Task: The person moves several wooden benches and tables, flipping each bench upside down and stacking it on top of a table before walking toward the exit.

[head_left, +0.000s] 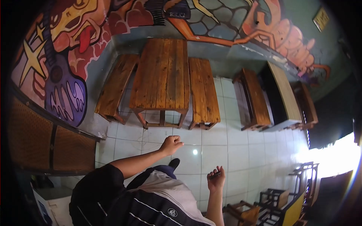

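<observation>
My left hand (171, 145) is closed in a loose fist over the tiled floor, in front of the wooden table; nothing shows sticking out of it. On the right, my right hand (216, 179) is turned partly palm up with its fingers curled. A small dark object (214, 174) lies in those fingers, too small to name. Neither hand touches any furniture. The wooden table (160, 75) is nearest my left hand, with a wooden bench (117, 86) on its left and another bench (204, 90) on its right.
White floor tiles (237, 154) run between the furniture. Further right stand a bench (253, 98) and a light-topped table (283, 90). Wooden stools (243, 213) and a yellow-topped table (293, 211) are at the lower right. A woven panel (73, 148) and painted wall (68, 94) border the left.
</observation>
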`<move>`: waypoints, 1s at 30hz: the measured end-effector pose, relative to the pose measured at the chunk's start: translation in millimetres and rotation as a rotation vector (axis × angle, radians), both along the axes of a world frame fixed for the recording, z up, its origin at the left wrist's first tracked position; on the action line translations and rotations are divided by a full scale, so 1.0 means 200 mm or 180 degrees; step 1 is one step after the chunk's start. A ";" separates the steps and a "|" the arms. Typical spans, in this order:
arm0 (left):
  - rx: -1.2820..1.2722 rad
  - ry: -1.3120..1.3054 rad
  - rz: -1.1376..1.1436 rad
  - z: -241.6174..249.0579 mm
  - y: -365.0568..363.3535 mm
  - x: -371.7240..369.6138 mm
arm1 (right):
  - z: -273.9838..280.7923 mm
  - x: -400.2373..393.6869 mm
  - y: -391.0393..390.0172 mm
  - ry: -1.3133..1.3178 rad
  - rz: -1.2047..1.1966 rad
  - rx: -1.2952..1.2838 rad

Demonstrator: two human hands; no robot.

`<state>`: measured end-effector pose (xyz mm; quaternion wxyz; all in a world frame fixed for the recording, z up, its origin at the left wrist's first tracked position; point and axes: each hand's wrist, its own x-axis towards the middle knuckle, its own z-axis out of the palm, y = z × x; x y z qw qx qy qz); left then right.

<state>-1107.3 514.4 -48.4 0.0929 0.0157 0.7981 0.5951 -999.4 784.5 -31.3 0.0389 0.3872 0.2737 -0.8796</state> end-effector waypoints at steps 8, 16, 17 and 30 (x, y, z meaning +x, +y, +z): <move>0.0086 0.0362 -0.0125 0.13 0.24 -0.28 | 0.06 -0.45 0.29 0.0083 0.0132 0.0099; 0.0211 0.0129 0.1505 0.12 -0.17 -0.03 | 0.00 -1.00 -0.11 0.0203 0.1507 0.0016; 0.0480 0.0138 0.1762 0.07 -0.25 -0.01 | 0.03 -1.07 -0.23 0.0318 0.1792 -0.0049; 0.0923 0.0110 0.2977 0.05 -1.47 0.26 | 0.05 -1.22 -1.78 0.0198 0.2872 -0.0434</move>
